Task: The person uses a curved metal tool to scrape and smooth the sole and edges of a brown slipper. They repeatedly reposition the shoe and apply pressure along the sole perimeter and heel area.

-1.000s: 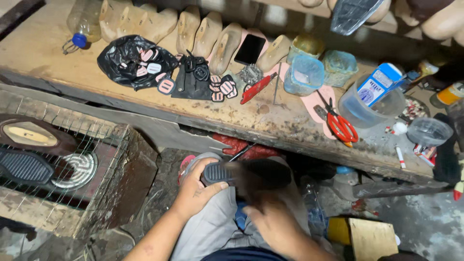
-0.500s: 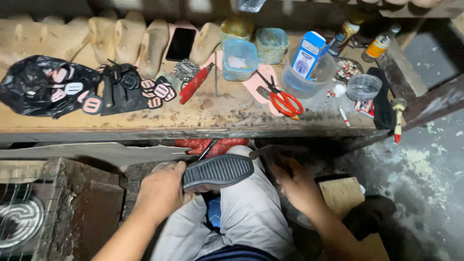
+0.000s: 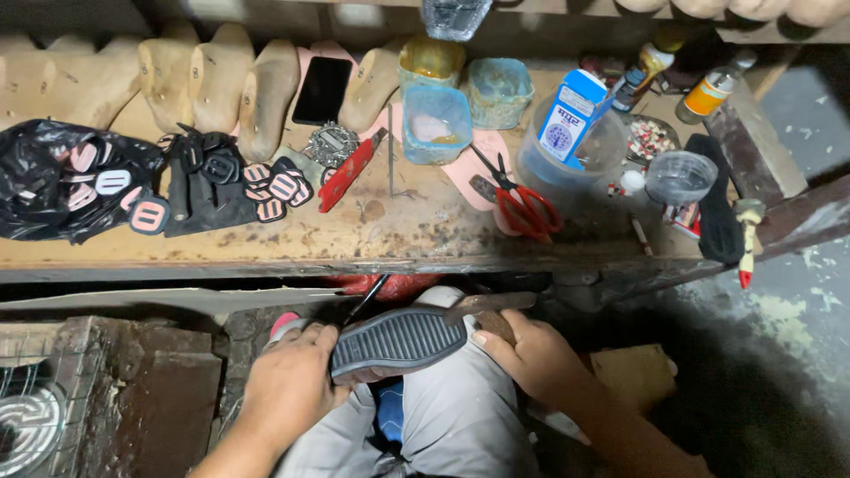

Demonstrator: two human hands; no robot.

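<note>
A shoe lies across my knees, its dark ridged sole (image 3: 398, 340) facing up. My left hand (image 3: 288, 385) grips its left end, fingers curled around the edge. At the right end my right hand (image 3: 529, 356) holds a dark wooden-handled tool (image 3: 487, 304) that rests against the sole's tip. A thin dark rod (image 3: 365, 301) pokes up from behind the shoe.
A worn wooden bench (image 3: 372, 235) runs across above my knees, carrying wooden shoe lasts (image 3: 212, 84), a phone (image 3: 322, 89), a black bag (image 3: 53, 181), red scissors (image 3: 522, 204), a red cutter (image 3: 350, 171), plastic tubs (image 3: 436, 124) and glue bottles (image 3: 708, 93). A brick block (image 3: 150, 389) with a coil heater (image 3: 22, 434) stands at left.
My view has shifted right and closer along the bench. The shoe has turned sole-up across my knees, and my right hand has come to its tip with the tool.
</note>
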